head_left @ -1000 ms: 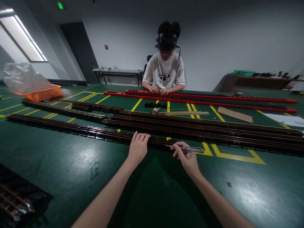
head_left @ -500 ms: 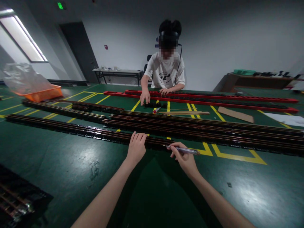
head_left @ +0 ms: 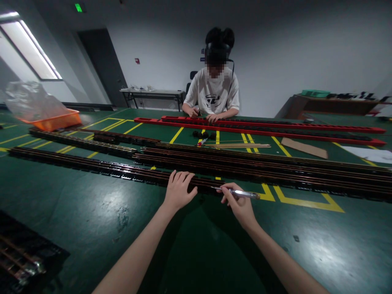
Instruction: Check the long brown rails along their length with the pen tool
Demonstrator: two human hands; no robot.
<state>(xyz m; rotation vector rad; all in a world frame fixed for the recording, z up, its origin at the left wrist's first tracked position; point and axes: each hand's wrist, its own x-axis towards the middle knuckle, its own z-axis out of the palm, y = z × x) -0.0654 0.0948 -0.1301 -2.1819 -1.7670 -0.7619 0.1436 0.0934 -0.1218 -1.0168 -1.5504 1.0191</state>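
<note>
A long black strip with copper-coloured lines (head_left: 122, 170) lies across the green table in front of me. My left hand (head_left: 179, 192) rests over it from the near side, fingers spread and thumb apart. At the strip's right end, my right hand (head_left: 240, 206) pinches a slim pen-like tool (head_left: 245, 194) with a clear barrel and thin metal tip. That tip points left, onto or just over the strip; contact cannot be made out. More such strips (head_left: 269, 167) lie side by side just beyond.
Across the table sits a person (head_left: 216, 92) behind long red trays (head_left: 275, 134). Small black pieces (head_left: 203, 134), thin sticks (head_left: 239, 145) and a cardboard piece (head_left: 303, 148) lie between. An orange basket (head_left: 58, 121) with a plastic bag stands left. Another strip bundle (head_left: 27, 253) is near left.
My left hand's thumb has come out to the right and its fingers have spread. My right hand has barely shifted. The other person's reaching hand has drawn back from the small black pieces.
</note>
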